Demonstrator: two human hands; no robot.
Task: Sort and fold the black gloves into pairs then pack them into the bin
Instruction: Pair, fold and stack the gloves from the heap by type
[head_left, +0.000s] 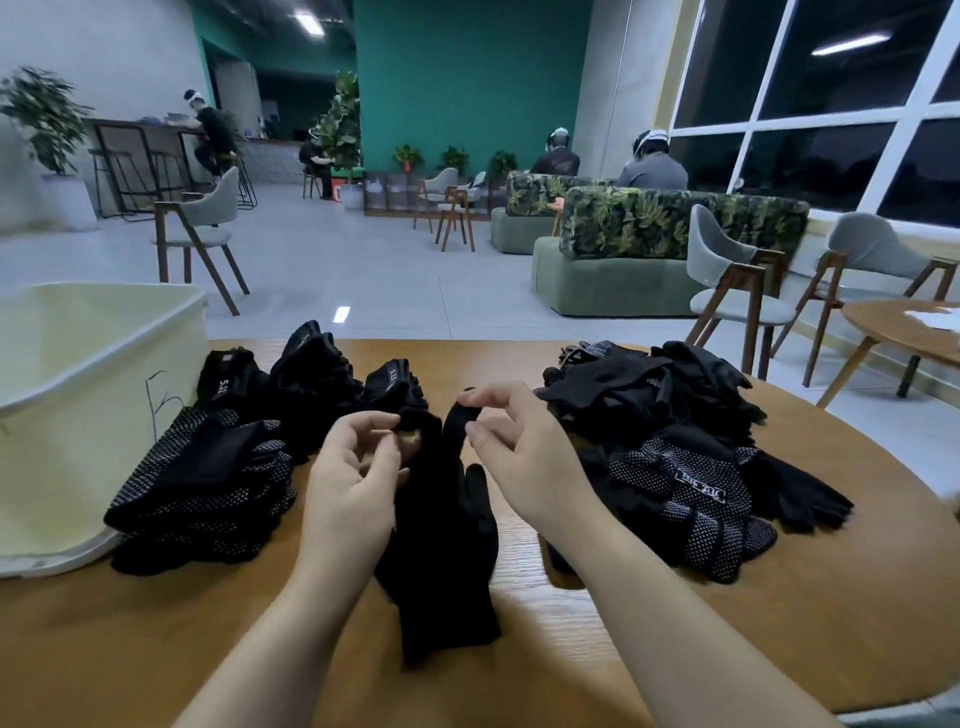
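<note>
A plain black knit glove (441, 551) lies on the wooden table (779, 649) in front of me, cuff toward me, fingers pointing away. My left hand (353, 478) pinches one of its fingertips, and my right hand (519, 447) pinches another, lifting both slightly. A stack of dotted black gloves (208, 483) sits at the left beside the cream bin (78, 395). Folded tactical gloves (311, 374) stand behind that stack. A loose heap of black gloves (670, 441) lies at the right.
The bin stands at the table's left edge, its inside hidden from here. Chairs, green sofas and a second round table (909, 327) stand beyond the table. Several people sit far back in the room.
</note>
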